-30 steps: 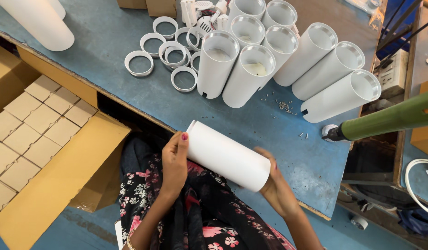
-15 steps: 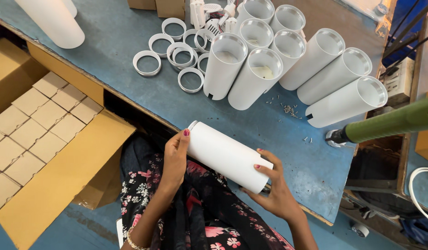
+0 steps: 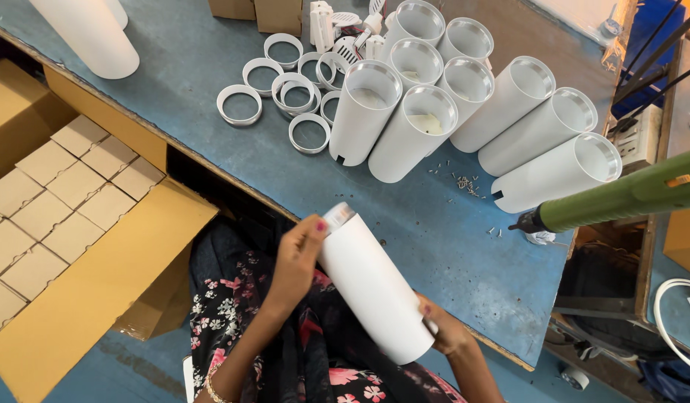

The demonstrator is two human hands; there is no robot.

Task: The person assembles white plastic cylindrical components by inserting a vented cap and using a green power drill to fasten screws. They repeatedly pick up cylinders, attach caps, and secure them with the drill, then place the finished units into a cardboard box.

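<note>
I hold a long white cylinder (image 3: 371, 282) slanted over my lap at the near edge of the blue table (image 3: 449, 246). My left hand (image 3: 296, 261) grips its upper part, just below a silvery end cap. My right hand (image 3: 442, 332) cups the lower end from underneath. Several matching white open-topped cylinders (image 3: 416, 130) stand clustered on the table beyond, and several white rings (image 3: 293, 93) lie to their left.
A green power screwdriver (image 3: 621, 195) hangs in from the right. An open cardboard carton (image 3: 76, 231) of small boxes sits at my left. A white tube (image 3: 88, 33) stands at the table's far left. Small screws (image 3: 464, 183) lie scattered near the cylinders.
The cylinder has tilted more upright and its capped end now points up toward the table. My left hand shifted up along it; my right hand moved under the lower end.
</note>
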